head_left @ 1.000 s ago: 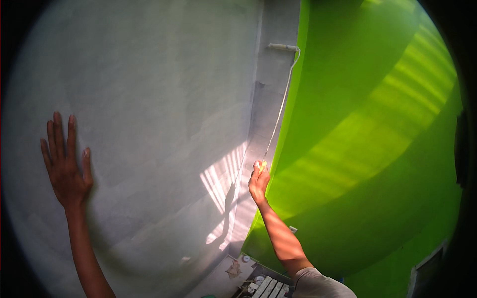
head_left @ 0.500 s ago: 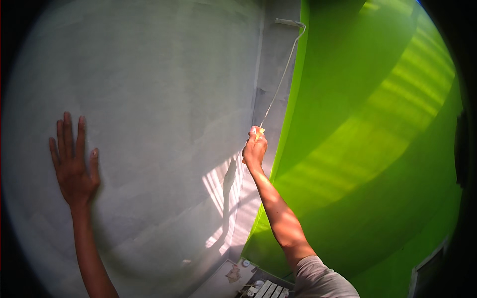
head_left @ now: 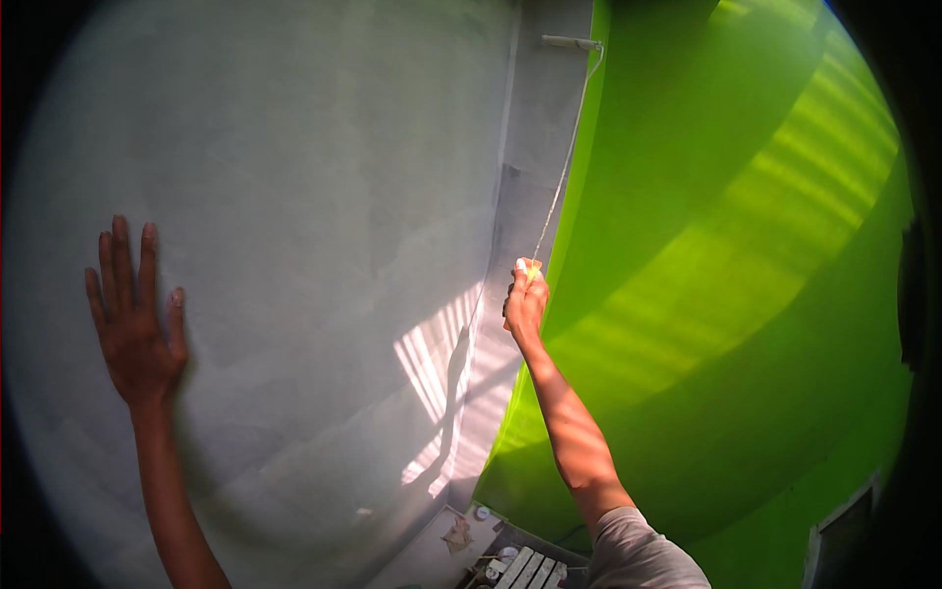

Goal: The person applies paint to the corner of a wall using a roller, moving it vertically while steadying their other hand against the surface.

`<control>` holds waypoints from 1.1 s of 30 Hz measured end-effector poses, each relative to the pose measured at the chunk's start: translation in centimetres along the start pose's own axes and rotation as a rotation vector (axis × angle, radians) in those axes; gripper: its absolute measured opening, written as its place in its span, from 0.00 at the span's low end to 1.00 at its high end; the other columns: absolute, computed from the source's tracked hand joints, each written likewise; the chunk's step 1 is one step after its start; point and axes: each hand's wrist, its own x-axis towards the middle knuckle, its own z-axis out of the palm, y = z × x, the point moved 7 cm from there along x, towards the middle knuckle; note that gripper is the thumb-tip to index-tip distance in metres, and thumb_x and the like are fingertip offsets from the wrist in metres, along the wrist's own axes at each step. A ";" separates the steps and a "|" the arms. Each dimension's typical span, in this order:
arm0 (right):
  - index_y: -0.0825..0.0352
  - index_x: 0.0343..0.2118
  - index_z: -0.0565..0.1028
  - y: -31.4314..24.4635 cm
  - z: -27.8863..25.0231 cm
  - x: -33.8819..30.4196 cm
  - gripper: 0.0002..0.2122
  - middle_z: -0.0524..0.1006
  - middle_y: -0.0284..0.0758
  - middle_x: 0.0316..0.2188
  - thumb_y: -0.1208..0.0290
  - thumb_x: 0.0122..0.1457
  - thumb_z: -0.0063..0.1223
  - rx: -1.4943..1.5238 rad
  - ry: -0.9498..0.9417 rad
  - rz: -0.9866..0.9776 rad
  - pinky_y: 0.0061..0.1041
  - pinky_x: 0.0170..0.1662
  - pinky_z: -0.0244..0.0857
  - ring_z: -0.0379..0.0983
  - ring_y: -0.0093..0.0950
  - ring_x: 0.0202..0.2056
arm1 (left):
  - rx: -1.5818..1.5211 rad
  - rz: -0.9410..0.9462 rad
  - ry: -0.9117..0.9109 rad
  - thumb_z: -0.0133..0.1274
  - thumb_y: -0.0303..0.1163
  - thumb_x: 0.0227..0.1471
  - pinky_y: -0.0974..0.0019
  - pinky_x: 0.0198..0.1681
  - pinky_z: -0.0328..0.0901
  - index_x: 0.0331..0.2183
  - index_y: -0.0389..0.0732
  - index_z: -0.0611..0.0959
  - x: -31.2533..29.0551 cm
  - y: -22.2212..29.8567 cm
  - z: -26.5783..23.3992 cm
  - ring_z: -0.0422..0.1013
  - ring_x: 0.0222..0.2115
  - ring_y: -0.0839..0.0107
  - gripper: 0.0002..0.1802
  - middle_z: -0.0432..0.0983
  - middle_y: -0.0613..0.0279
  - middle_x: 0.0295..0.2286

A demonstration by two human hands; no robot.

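My right hand is closed round the yellow-orange handle of a paint roller, held up on its long thin wire frame. The narrow roller head lies sideways near the top, over the pale strip of wall between the grey wall and the green one. My left hand rests flat against the grey wall, fingers stretched and the thumb apart, holding nothing.
A bright green wall with striped sunlight takes up the right side. Down at the bottom stand a white slatted wooden piece and a pale surface with a crumpled brownish scrap. A dark framed opening is at lower right.
My right hand has shifted right and slightly down, bringing the roller handle closer to the green edge, while the roller head stays nearly in place. My left hand appears slightly farther left.
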 end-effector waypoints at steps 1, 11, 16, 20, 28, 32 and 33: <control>0.71 0.38 0.76 1.0 -0.2 -1.2 0.17 0.69 0.30 0.16 0.59 0.73 0.47 0.008 0.008 -0.033 0.29 0.21 0.60 0.65 0.23 0.16 | -0.002 0.003 -0.002 0.43 0.43 0.66 0.47 0.75 0.41 0.71 0.61 0.59 0.0 0.0 0.1 0.44 0.73 0.66 0.34 0.48 0.70 0.72; 0.72 0.35 0.72 10.1 -0.5 -13.0 0.12 0.66 0.29 0.19 0.67 0.72 0.49 0.102 -0.111 0.235 0.27 0.25 0.56 0.61 0.20 0.22 | 0.007 0.038 0.027 0.42 0.42 0.66 0.46 0.75 0.40 0.71 0.60 0.59 -0.1 0.0 0.2 0.43 0.73 0.65 0.34 0.48 0.69 0.73; 0.73 0.38 0.73 14.5 -0.3 -17.7 0.10 0.70 0.31 0.23 0.70 0.72 0.49 0.189 -0.086 0.218 0.25 0.30 0.60 0.63 0.20 0.25 | -0.006 0.038 0.038 0.41 0.44 0.67 0.44 0.75 0.41 0.71 0.61 0.61 0.2 0.4 0.1 0.44 0.73 0.65 0.33 0.49 0.70 0.72; 0.76 0.40 0.72 16.6 -0.7 -21.0 0.09 0.75 0.39 0.27 0.72 0.72 0.48 0.135 -0.088 0.173 0.29 0.36 0.65 0.68 0.27 0.30 | 0.004 0.035 0.041 0.40 0.44 0.67 0.44 0.75 0.40 0.70 0.62 0.61 0.2 0.3 0.1 0.44 0.73 0.66 0.32 0.49 0.71 0.72; 0.65 0.30 0.67 19.9 -3.3 -23.7 0.13 0.63 0.24 0.18 0.67 0.73 0.46 -0.037 -0.036 0.237 0.22 0.23 0.54 0.57 0.16 0.19 | 0.000 0.047 0.061 0.41 0.44 0.67 0.44 0.75 0.40 0.70 0.62 0.62 0.2 0.3 0.1 0.45 0.73 0.66 0.32 0.50 0.72 0.72; 0.67 0.26 0.67 16.0 -3.8 -20.2 0.16 0.62 0.26 0.16 0.67 0.73 0.47 -0.106 0.039 0.003 0.28 0.24 0.54 0.57 0.20 0.19 | 0.003 0.035 0.032 0.41 0.44 0.67 0.45 0.75 0.39 0.71 0.61 0.61 0.0 0.1 0.2 0.44 0.73 0.65 0.33 0.49 0.70 0.72; 0.68 0.25 0.67 15.0 -3.9 -19.1 0.17 0.61 0.27 0.16 0.67 0.73 0.47 -0.143 0.074 -0.015 0.29 0.24 0.54 0.56 0.21 0.19 | 0.006 0.044 0.025 0.41 0.44 0.67 0.45 0.75 0.38 0.71 0.60 0.60 0.1 0.2 0.2 0.43 0.73 0.64 0.33 0.48 0.69 0.72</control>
